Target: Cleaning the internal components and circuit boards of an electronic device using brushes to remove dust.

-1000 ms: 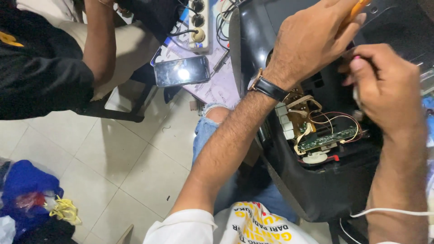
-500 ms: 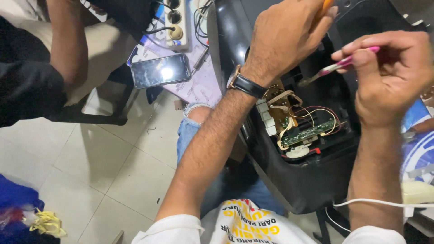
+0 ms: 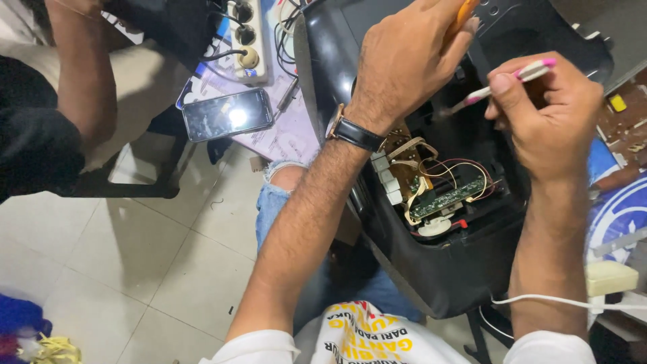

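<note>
Black plastic appliance housing, opened, resting against the person's lap with its inner cavity facing up toward the head camera. Inside the cavity: a green circuit board lying slantwise, a brown board beside it, thin red and black wires looped above the green board, pale flat ribbon strips, and a white round part just below the green board. Left hand: fingers curled shut around an orange-handled tool, of which only the handle end shows above the knuckles; the hand hovers over the upper part of the cavity; a black wristwatch sits on the wrist. Right hand: thumb and fingers pinched on a slim pink-and-white brush, whose dark working end points left into the cavity, close to the left hand. Torn blue jeans cover the knee under the housing; a white printed shirt shows at the bottom edge. Other items: a dark smartphone lying screen-up on a purple printed sheet, a white power strip with plugged cables above it, a white cable crossing the right forearm, and a second person's bare arm at upper left over pale floor tiles.
</note>
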